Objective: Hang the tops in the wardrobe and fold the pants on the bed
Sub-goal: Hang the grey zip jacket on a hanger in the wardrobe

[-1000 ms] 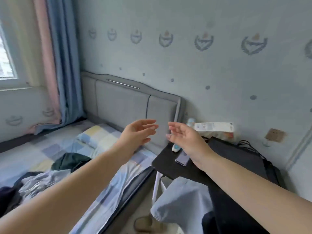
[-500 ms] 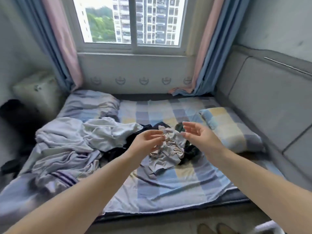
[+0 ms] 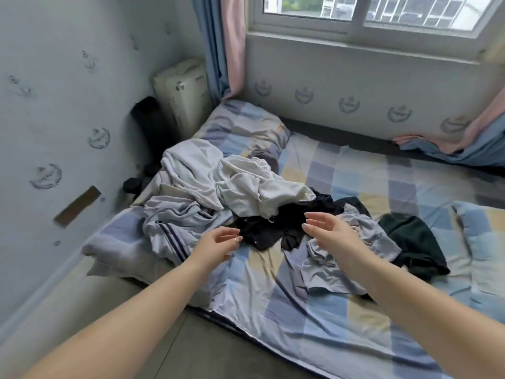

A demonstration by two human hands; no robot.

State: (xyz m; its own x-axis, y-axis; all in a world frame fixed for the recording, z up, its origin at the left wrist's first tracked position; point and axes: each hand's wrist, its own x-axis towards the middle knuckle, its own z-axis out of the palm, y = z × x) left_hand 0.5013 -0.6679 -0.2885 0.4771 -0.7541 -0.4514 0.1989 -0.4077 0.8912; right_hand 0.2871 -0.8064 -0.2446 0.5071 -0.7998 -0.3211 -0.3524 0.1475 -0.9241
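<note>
Head view: both bare forearms reach out over a bed (image 3: pixel 314 318) covered in a checked sheet, on which an unsorted heap of clothes lies. The left hand (image 3: pixel 216 243) hovers, fingers loosely curved and slightly apart, holding nothing, just beside the near edge of a black garment (image 3: pixel 276 228). The right hand (image 3: pixel 332 232) hovers likewise, fingers extended and a little spread, empty, above the same black garment and a crumpled pale grey garment (image 3: pixel 341 261). Behind these lie a white garment (image 3: pixel 254 192) and a pale lavender garment with dark stripes (image 3: pixel 169 222); a dark green garment (image 3: pixel 412 244) lies apart to the right, near a checked pillow (image 3: pixel 481 242). Which pieces are tops and which are pants cannot be told from the crumpled shapes. No wardrobe is in view. All pieces appear to be light, limp cloth that will sag, drape and drag neighbouring pieces when lifted; a firm hold is judged best at a structured edge, such as shoulder seams or collar for a top and the waistband for pants, taken with both hands well apart so that the piece hangs open. The black garment, lying partly under the white one, would likely need to be drawn clear.
</note>
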